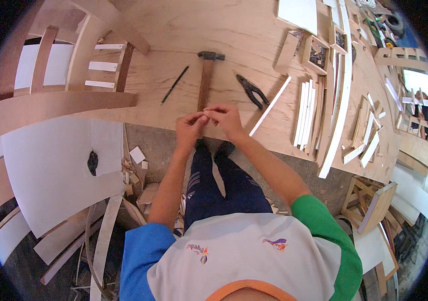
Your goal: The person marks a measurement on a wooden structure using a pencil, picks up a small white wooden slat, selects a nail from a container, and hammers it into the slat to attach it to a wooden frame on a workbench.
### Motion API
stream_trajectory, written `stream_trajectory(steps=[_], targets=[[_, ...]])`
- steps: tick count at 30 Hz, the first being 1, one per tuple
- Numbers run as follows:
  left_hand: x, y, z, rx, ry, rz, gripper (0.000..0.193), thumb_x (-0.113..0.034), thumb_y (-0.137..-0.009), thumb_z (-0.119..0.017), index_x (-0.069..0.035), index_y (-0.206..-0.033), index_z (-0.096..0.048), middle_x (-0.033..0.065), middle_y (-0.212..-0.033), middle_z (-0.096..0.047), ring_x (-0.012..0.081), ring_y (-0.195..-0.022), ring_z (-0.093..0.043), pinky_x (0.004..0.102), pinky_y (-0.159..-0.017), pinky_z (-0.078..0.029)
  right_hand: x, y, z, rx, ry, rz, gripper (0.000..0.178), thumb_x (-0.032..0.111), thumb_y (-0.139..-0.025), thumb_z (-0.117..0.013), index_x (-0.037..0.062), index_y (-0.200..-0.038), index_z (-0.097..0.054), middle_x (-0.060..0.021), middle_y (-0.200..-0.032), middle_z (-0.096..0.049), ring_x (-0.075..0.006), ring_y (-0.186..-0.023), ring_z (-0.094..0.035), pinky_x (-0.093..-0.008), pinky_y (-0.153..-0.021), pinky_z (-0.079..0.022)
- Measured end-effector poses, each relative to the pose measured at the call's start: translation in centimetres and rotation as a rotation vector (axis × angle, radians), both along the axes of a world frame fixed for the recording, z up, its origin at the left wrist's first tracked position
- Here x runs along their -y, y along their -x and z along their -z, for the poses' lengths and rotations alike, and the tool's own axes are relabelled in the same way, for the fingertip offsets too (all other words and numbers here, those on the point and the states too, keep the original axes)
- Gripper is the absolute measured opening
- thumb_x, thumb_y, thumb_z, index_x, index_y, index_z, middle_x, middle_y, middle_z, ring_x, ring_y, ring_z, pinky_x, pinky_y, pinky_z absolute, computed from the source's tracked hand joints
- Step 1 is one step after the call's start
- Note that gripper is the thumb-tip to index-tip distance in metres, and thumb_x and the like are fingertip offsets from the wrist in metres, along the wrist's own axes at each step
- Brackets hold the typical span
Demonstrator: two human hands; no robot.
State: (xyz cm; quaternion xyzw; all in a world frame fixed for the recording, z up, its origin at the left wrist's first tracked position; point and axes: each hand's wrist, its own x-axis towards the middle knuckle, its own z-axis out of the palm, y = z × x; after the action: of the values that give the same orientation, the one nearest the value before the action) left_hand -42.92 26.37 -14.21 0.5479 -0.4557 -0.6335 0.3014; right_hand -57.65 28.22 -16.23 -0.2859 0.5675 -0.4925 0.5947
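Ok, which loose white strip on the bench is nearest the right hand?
The lone slanted strip beside the pliers; the other white strips lie farther right.

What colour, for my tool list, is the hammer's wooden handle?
The wooden handle is brown: head view.

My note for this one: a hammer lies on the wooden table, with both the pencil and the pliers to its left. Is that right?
Not quite: the head view shows the pliers to the right of the hammer. The pencil does lie to its left, on the wooden table.
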Motion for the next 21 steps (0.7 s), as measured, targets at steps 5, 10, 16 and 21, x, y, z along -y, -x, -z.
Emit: stream_trajectory(steps=[5, 10, 16, 21], targets=[[-0.1, -2.9, 2.0, -0.073, -0.057, -0.08, 0.013, -0.006, -0.088, -0.066, 0.004, -0.097, -0.067, 0.0071, -0.086, -0.069, 0.013, -0.077, -0.064, 0.0255, -0.072, -0.051, 1.8, -1.5, 1.5, -0.139, -0.036, -0.051, 0.029, 0.021, -0.08, -0.072, -0.0018, -0.097, -0.068, -0.0086, -0.078, -0.066, -0.0181, -0.07, -0.062, -0.0299, -0.065, -0.05], [0.0, -3.4, 1.5, -0.023, -0.037, -0.14, 0.017, -0.006, -0.087, -0.067, 0.004, -0.101, -0.065, 0.0083, -0.087, -0.069, 0.0143, -0.077, -0.065, 0.0274, -0.072, -0.052, 5.8, -1.5, 3.3, -0.874, -0.128, -0.063, 0.061, 0.03, -0.076, -0.073, -0.0037, -0.122, -0.052, -0.0231, -0.108, -0.063, -0.0368, -0.103, -0.061, -0.0441, -0.087, -0.05], [0.1, -2.7, 1.3, -0.061, 0.008, -0.199, 0.028, -0.007, -0.087, -0.067, 0.002, -0.113, -0.064, 0.0093, -0.088, -0.069, 0.0149, -0.079, -0.065, 0.0281, -0.075, -0.053, 7.6, -2.1, 4.8, -1.007, -0.146, -0.027, 0.055, 0.028, -0.074, -0.075, -0.0062, -0.11, -0.052, -0.0202, -0.089, -0.065, -0.0334, -0.085, -0.067, -0.0434, -0.074, -0.054], [0.7, -0.9, 0.0, 0.01, 0.048, -0.174, 0.027, -0.003, -0.085, -0.069, 0.002, -0.111, -0.065, 0.0081, -0.087, -0.068, 0.0126, -0.075, -0.063, 0.0256, -0.073, -0.051, 5.3, 2.0, 2.6, -0.193, -0.247, 0.009, 0.034, 0.016, -0.079, -0.067, -0.0031, -0.103, -0.052, -0.0092, -0.07, -0.058, -0.0186, -0.052, -0.058, -0.0324, -0.046, -0.05]])
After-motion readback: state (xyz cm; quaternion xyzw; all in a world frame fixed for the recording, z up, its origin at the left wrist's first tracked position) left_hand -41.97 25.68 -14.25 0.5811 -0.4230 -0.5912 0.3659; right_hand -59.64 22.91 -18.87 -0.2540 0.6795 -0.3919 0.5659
